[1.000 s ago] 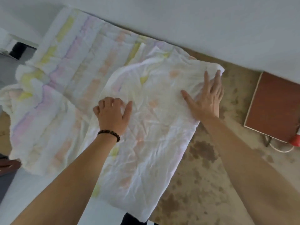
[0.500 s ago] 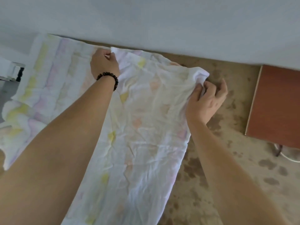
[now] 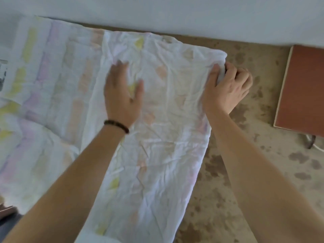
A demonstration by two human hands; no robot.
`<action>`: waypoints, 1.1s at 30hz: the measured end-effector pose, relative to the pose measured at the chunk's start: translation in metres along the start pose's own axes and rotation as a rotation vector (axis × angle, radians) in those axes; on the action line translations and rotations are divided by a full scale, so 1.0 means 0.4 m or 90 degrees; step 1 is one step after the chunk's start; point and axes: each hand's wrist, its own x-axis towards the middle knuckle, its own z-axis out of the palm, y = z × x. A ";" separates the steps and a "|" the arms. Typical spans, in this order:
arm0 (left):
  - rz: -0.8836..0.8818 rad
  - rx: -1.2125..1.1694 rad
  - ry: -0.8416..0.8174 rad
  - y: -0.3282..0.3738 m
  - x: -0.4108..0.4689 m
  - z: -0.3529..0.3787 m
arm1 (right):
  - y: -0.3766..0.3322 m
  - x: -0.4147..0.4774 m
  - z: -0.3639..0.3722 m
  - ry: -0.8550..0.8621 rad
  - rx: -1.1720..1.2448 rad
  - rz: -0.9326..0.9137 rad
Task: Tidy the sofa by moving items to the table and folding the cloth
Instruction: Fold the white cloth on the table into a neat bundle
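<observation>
The crumpled white cloth (image 3: 157, 155), faintly striped in pastel yellow, pink and orange, is lying half-folded on a mottled brown surface (image 3: 245, 172). The left hand (image 3: 122, 95) is pressing flat on it, fingers straight, likely pinning the fold, while the right hand (image 3: 226, 88) is pinching its far corner, probably to square it.

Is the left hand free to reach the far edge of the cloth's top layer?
Probably yes. The left hand lies flat on the cloth, holding nothing, and only bare cloth lies between its fingers and that edge.
</observation>
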 end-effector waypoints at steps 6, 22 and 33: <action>0.082 0.308 -0.316 0.044 -0.205 0.070 | 0.056 0.186 -0.032 -0.122 -0.105 -0.072; -0.304 0.318 -0.243 -0.098 -0.552 -0.118 | 0.183 -0.463 -0.139 -0.324 -0.161 -0.552; -0.189 0.208 -0.174 -0.129 -0.605 -0.129 | 0.214 -0.429 -0.169 -0.315 -0.232 -0.526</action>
